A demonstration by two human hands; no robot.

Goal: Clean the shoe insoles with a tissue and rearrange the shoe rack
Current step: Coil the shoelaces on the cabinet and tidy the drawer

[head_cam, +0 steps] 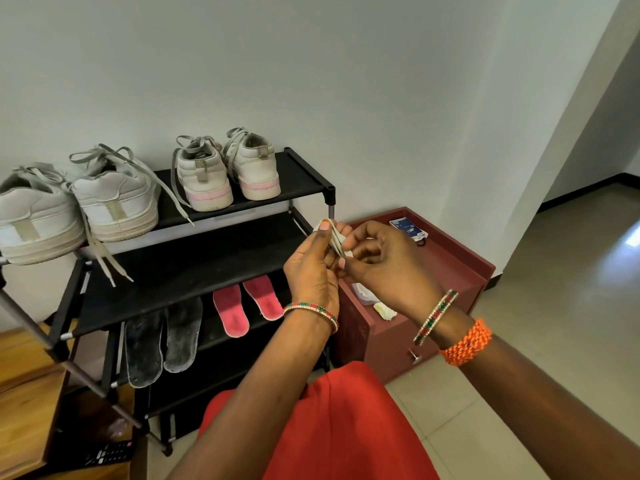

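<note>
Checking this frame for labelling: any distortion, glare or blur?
Head view: wide-angle bending bows the shoe rack and wall edges; a bright glare patch lies on the floor tiles at right; the tissue and both hands look reasonably sharp.

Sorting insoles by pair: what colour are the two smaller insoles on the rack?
Pink, with pale edges: the smaller insoles, seen in the head view.

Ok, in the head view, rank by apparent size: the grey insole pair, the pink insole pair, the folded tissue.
1. Grey insole pair
2. Pink insole pair
3. Folded tissue, mostly hidden by the left hand and right hand, so its true size is unsure.
</note>
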